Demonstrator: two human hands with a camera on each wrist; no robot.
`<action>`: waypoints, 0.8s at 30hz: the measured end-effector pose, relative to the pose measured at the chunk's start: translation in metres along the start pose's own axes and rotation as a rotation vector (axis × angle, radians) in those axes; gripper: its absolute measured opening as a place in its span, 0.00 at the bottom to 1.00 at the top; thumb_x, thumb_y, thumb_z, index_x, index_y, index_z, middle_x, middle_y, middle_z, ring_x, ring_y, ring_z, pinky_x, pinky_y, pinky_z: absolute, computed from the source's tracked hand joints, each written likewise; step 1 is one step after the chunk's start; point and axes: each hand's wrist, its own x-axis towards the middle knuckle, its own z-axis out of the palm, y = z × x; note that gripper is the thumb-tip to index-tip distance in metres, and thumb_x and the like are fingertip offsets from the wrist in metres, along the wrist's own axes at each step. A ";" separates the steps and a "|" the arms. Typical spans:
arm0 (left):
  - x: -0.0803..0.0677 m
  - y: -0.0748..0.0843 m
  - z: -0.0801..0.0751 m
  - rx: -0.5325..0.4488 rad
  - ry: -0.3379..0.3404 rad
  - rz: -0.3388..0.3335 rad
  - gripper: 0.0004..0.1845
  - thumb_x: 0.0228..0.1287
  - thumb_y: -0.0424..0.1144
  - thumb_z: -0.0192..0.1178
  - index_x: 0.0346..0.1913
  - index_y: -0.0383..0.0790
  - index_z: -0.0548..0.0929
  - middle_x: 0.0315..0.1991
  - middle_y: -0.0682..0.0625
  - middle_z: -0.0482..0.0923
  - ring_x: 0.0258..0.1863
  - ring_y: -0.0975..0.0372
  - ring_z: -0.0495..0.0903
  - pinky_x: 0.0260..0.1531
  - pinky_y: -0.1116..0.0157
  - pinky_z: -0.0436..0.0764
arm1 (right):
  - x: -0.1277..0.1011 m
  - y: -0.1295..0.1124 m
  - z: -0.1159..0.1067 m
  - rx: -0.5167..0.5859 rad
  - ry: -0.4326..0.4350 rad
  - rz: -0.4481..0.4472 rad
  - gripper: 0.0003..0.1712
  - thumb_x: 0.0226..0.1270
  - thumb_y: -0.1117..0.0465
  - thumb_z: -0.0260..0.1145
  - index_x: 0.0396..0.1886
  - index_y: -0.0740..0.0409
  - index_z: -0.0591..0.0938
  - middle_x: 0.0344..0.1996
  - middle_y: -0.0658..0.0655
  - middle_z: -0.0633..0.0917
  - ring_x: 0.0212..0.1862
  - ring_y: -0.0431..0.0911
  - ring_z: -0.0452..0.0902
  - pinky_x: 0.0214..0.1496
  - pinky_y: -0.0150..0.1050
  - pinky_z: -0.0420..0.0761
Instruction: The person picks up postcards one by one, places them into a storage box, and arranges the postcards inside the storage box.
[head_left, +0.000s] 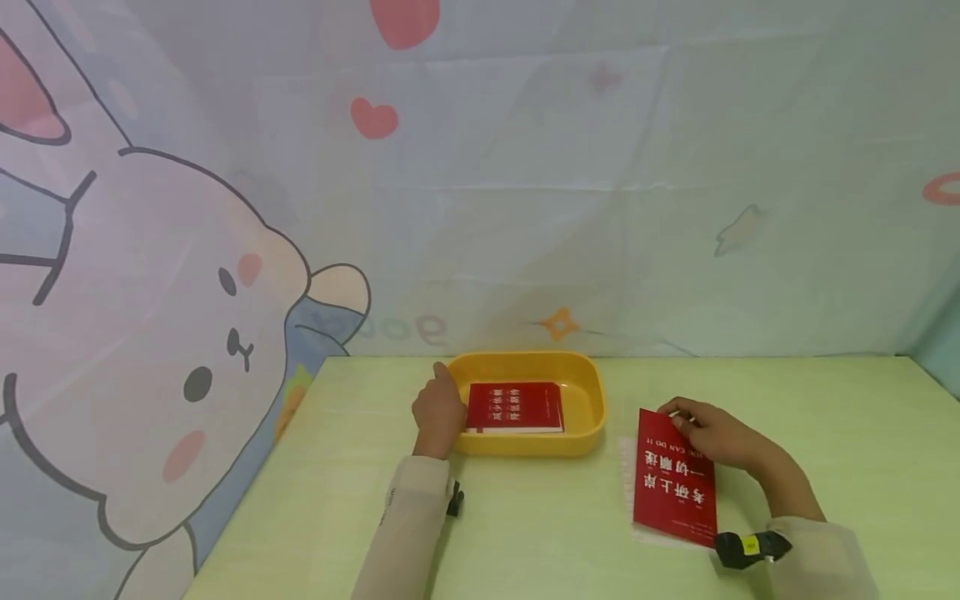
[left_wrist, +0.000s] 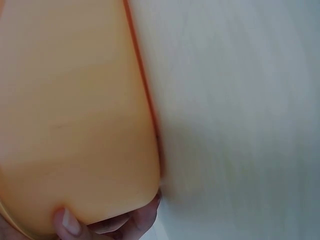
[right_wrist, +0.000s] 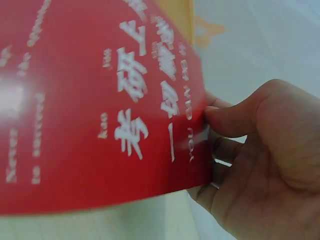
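Both hands are busy: my left hand point(head_left: 438, 412) curls round the end wall of the yellow tray point(head_left: 587, 398), where one red booklet point(head_left: 514, 407) already lies, and my right hand point(head_left: 716, 437) pinches the far edge of a second red booklet point(head_left: 671, 492) on the bench point(head_left: 525, 533). Lifting it seems the step; next it likely wants carrying across, flat.

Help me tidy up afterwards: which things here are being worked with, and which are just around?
In use:
yellow tray, held by the left hand
red booklet inside that tray
red notebook, its edge pinched by the right hand

Just around:
green table
bunny cloth backdrop
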 end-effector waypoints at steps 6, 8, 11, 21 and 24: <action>0.001 -0.001 0.001 -0.011 0.003 -0.004 0.24 0.60 0.34 0.66 0.54 0.35 0.67 0.36 0.38 0.83 0.31 0.49 0.84 0.35 0.52 0.86 | 0.002 -0.005 0.001 0.140 0.001 -0.001 0.18 0.80 0.62 0.44 0.62 0.64 0.69 0.51 0.64 0.77 0.48 0.51 0.73 0.44 0.40 0.76; 0.001 -0.001 0.001 -0.014 0.005 -0.001 0.24 0.60 0.34 0.66 0.54 0.35 0.67 0.35 0.38 0.83 0.30 0.49 0.84 0.34 0.52 0.86 | 0.003 -0.006 0.002 0.172 0.008 0.000 0.19 0.81 0.60 0.44 0.63 0.64 0.68 0.51 0.64 0.77 0.49 0.51 0.73 0.45 0.40 0.76; 0.001 -0.001 0.002 -0.016 0.014 0.006 0.23 0.60 0.34 0.66 0.53 0.34 0.67 0.35 0.38 0.83 0.30 0.49 0.84 0.33 0.52 0.86 | 0.003 -0.009 0.002 0.192 0.022 -0.002 0.20 0.82 0.58 0.43 0.63 0.65 0.67 0.52 0.64 0.77 0.50 0.51 0.74 0.47 0.40 0.76; -0.002 0.000 0.002 -0.001 0.018 0.015 0.25 0.60 0.35 0.66 0.56 0.34 0.68 0.36 0.38 0.84 0.31 0.48 0.85 0.35 0.52 0.86 | 0.004 -0.007 0.004 0.193 0.058 -0.038 0.19 0.82 0.58 0.43 0.62 0.65 0.67 0.53 0.66 0.78 0.50 0.50 0.76 0.48 0.40 0.77; -0.003 0.000 0.002 -0.008 0.020 0.020 0.24 0.60 0.34 0.66 0.55 0.34 0.68 0.36 0.37 0.83 0.31 0.48 0.85 0.34 0.52 0.86 | 0.005 -0.008 0.006 0.203 0.070 -0.053 0.19 0.82 0.57 0.44 0.62 0.65 0.67 0.54 0.66 0.78 0.50 0.50 0.76 0.48 0.40 0.78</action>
